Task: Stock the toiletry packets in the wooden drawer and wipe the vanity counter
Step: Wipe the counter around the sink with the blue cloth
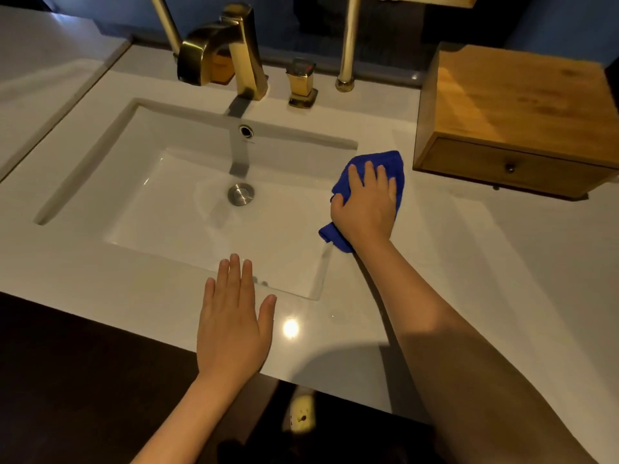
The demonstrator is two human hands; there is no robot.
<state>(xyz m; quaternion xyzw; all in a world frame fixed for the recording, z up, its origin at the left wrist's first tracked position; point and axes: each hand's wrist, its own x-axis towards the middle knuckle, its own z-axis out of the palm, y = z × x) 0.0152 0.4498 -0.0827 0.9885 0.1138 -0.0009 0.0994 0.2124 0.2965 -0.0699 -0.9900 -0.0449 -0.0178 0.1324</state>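
fingers (370,172) press blue cloth (385,159) | left hand (231,326) flat over counter (469,262) | sink print (247,141) unreadable

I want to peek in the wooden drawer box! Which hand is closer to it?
Right. The right hand presses the blue cloth on the counter near the wooden drawer box; the left hand is at the sink's front edge, farther away.

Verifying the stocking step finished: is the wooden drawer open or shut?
Shut. The drawer front sits flush in the wooden box, knob facing out, with no gap showing. What is inside it cannot be seen.
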